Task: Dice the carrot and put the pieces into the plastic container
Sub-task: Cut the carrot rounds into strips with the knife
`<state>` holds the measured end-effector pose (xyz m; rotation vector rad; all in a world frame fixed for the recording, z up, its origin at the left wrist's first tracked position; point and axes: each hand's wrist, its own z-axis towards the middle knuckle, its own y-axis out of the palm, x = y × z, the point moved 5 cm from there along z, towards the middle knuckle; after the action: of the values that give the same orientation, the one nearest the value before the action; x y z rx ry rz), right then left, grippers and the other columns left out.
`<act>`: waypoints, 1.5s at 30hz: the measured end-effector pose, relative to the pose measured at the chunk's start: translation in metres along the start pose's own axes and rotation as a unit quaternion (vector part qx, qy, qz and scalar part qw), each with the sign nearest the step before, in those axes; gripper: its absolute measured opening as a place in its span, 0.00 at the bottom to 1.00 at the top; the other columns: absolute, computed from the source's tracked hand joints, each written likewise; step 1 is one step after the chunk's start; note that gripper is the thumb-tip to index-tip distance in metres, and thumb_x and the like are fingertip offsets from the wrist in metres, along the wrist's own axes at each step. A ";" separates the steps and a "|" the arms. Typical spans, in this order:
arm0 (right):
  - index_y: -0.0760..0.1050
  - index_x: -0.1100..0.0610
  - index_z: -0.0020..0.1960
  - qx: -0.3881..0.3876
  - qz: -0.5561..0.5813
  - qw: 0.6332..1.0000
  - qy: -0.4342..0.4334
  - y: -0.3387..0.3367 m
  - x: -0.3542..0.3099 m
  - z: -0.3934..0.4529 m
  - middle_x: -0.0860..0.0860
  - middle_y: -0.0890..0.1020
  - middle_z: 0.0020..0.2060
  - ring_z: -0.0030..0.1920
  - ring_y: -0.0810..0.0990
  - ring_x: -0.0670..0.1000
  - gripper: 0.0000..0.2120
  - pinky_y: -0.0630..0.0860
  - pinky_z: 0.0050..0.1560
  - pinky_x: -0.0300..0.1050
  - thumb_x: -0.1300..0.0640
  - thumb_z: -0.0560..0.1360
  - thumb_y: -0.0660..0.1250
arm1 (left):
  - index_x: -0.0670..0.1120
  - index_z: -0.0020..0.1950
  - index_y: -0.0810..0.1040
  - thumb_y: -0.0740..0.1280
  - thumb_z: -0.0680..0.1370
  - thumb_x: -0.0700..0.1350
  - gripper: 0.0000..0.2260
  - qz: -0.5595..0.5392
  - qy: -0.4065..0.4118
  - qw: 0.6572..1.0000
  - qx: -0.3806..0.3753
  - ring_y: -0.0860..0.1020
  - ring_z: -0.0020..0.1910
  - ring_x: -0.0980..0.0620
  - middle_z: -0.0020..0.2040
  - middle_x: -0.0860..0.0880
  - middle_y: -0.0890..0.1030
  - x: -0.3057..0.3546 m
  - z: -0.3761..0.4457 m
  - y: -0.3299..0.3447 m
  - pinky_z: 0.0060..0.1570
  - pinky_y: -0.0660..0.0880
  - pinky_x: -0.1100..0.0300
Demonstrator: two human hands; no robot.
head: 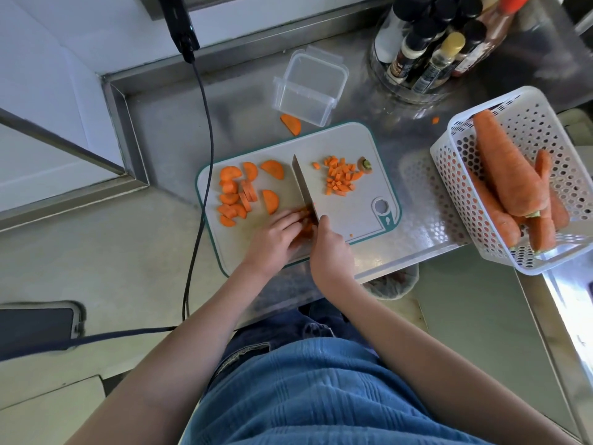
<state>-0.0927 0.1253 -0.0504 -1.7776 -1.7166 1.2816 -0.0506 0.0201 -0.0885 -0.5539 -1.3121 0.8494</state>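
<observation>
A grey cutting board with a teal rim lies on the steel counter. Half-moon carrot slices cover its left part, and a pile of diced carrot sits at its right beside a carrot top. My right hand grips the handle of a knife, blade down on the board. My left hand presses carrot strips against the blade. The clear plastic container stands empty behind the board. One slice lies on the counter in front of it.
A white perforated basket with whole carrots sits at the right, partly over the counter edge. A clear holder with spice bottles stands at the back. A black cable hangs along the left side of the board.
</observation>
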 end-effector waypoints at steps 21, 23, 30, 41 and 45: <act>0.63 0.58 0.51 0.013 0.121 0.992 -0.032 -0.014 0.001 -0.010 0.54 0.74 0.32 0.31 0.73 0.57 0.11 0.62 0.26 0.46 0.51 0.83 0.50 | 0.40 0.53 0.82 0.65 0.75 0.47 0.14 0.003 -0.043 0.999 0.023 0.79 0.56 0.48 0.56 0.45 0.81 0.000 -0.010 -0.017 0.48 0.80 0.53; 0.64 0.58 0.56 0.006 0.106 0.994 -0.029 -0.010 0.001 -0.009 0.55 0.75 0.34 0.33 0.74 0.58 0.12 0.65 0.29 0.47 0.51 0.83 0.49 | 0.40 0.53 0.82 0.70 0.73 0.44 0.11 -0.001 -0.044 0.999 0.029 0.79 0.56 0.49 0.55 0.45 0.81 -0.002 -0.011 -0.015 0.48 0.80 0.54; 0.61 0.57 0.66 0.012 0.037 0.999 -0.018 0.001 -0.001 -0.006 0.59 0.80 0.39 0.39 0.79 0.61 0.12 0.70 0.34 0.49 0.55 0.84 0.50 | 0.41 0.54 0.82 0.65 0.74 0.48 0.14 0.007 -0.027 0.999 0.029 0.81 0.51 0.49 0.55 0.45 0.82 0.000 -0.010 -0.015 0.41 0.81 0.54; 0.64 0.58 0.59 0.011 0.053 0.999 -0.001 0.001 -0.003 0.005 0.59 0.80 0.41 0.41 0.79 0.62 0.13 0.78 0.40 0.55 0.50 0.83 0.49 | 0.39 0.50 0.83 0.65 0.72 0.42 0.12 0.027 0.016 0.998 0.052 0.79 0.52 0.48 0.51 0.43 0.82 0.003 -0.004 -0.016 0.43 0.80 0.56; 0.65 0.58 0.56 0.028 0.072 0.997 0.000 -0.004 -0.002 0.004 0.58 0.79 0.39 0.38 0.78 0.61 0.12 0.75 0.36 0.52 0.51 0.83 0.50 | 0.39 0.50 0.83 0.64 0.73 0.44 0.13 0.017 0.001 0.998 0.060 0.80 0.51 0.48 0.51 0.44 0.82 0.002 -0.003 -0.015 0.45 0.80 0.56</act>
<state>-0.0983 0.1232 -0.0488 -1.8974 -1.5625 1.3735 -0.0445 0.0131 -0.0763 -0.4833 -1.2437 0.9479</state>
